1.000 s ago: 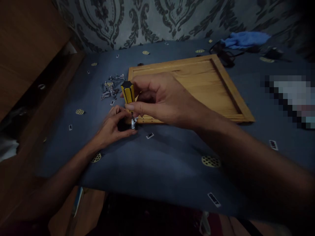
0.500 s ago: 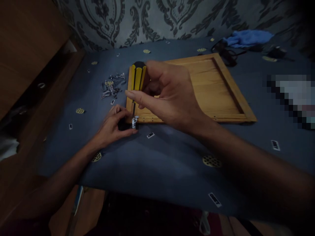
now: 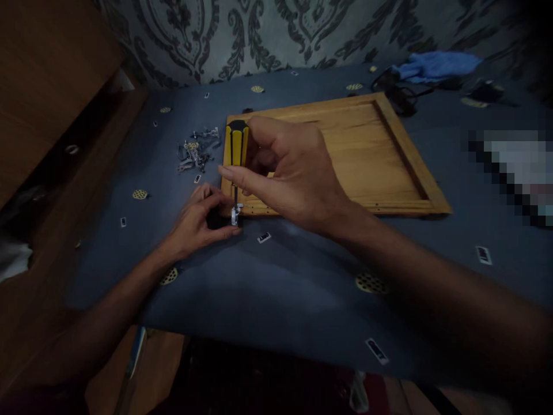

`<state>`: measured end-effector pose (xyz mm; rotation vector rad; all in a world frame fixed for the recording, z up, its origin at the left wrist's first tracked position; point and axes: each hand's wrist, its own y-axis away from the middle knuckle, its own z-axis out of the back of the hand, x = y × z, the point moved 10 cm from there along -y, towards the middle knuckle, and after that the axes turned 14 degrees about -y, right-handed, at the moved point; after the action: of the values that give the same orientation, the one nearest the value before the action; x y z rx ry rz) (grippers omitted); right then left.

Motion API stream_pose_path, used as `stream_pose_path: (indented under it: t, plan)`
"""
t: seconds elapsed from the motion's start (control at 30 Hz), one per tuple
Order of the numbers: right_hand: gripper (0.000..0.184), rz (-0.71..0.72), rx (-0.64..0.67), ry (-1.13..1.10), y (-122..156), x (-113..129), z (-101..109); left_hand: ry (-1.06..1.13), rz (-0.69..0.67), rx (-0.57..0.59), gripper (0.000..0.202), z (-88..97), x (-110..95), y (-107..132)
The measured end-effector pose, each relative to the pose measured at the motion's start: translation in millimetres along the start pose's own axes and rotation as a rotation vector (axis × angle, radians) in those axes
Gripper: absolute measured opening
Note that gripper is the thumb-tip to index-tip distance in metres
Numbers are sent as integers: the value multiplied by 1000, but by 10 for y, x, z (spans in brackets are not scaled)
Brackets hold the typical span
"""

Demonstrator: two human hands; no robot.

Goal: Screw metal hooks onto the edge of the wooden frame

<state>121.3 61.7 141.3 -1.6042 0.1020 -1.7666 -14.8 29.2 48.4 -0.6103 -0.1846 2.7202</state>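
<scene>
My right hand (image 3: 290, 173) is closed round a screwdriver (image 3: 237, 148) with a yellow and black handle, held upright with its tip down on a small metal hinge piece (image 3: 235, 215). My left hand (image 3: 199, 222) pinches that metal piece against the near left corner of a wooden cabinet door panel (image 3: 367, 150), which lies flat on a blue patterned cloth (image 3: 268, 288). The screwdriver's shaft runs down between thumb and fingers and is partly hidden.
A heap of loose metal hardware (image 3: 196, 151) lies left of the panel. A blue rag (image 3: 436, 63) and dark cables (image 3: 400, 95) sit at the far right. Wooden furniture (image 3: 47, 86) stands on the left. Patterned wallpaper (image 3: 259, 29) is behind.
My right hand raised the screwdriver and regripped its handle higher up, then settled it back down slightly onto the metal piece. My left hand stayed put.
</scene>
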Motion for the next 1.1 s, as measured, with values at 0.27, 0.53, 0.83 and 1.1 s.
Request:
stream_pose_path:
  t: [0.27, 0.53, 0.83, 1.1]
  plan:
    - [24, -2, 40, -18, -2, -47, -58, -24, -25, -25, 42, 5, 10, 9]
    - [17, -94, 190, -163, -17, -32, -126, -9, -29, -32, 44, 9, 5, 4]
    - [29, -29, 86, -228, -10, -34, -75, -8, -22, -27, 41, 7, 11, 2]
    - [47, 83, -94, -199, 19, 128, 117, 7, -15, -26, 40, 16, -2, 3]
